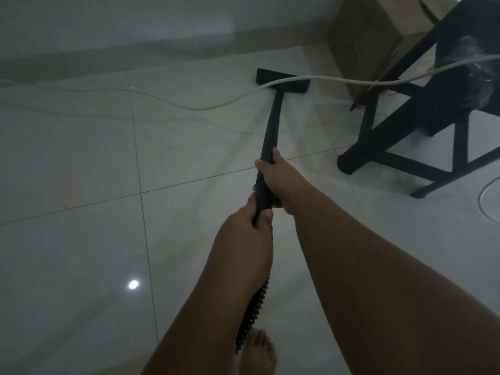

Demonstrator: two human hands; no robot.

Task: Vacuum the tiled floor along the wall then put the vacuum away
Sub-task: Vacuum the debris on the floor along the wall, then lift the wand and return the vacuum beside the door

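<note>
Head camera looks down on a glossy pale tiled floor point(81, 158) in dim light. Both hands hold a long black vacuum wand point(270, 125): the right hand point(278, 180) is farther along it, fingers point(276, 154) wrapped around the tube, and the left hand point(251, 217) grips just behind, fingers closed on the wand's end where a black ribbed hose point(254, 312) runs back under the forearm. The wand's flat black floor nozzle point(281, 81) rests on the tiles near the white wall's base point(135, 47). A white cord point(338, 80) crosses over the nozzle. To the right stands a dark wooden chair frame point(405, 131), with a brown cardboard box point(368, 36) behind it. A bare foot point(257, 353) shows at the bottom edge.
</note>
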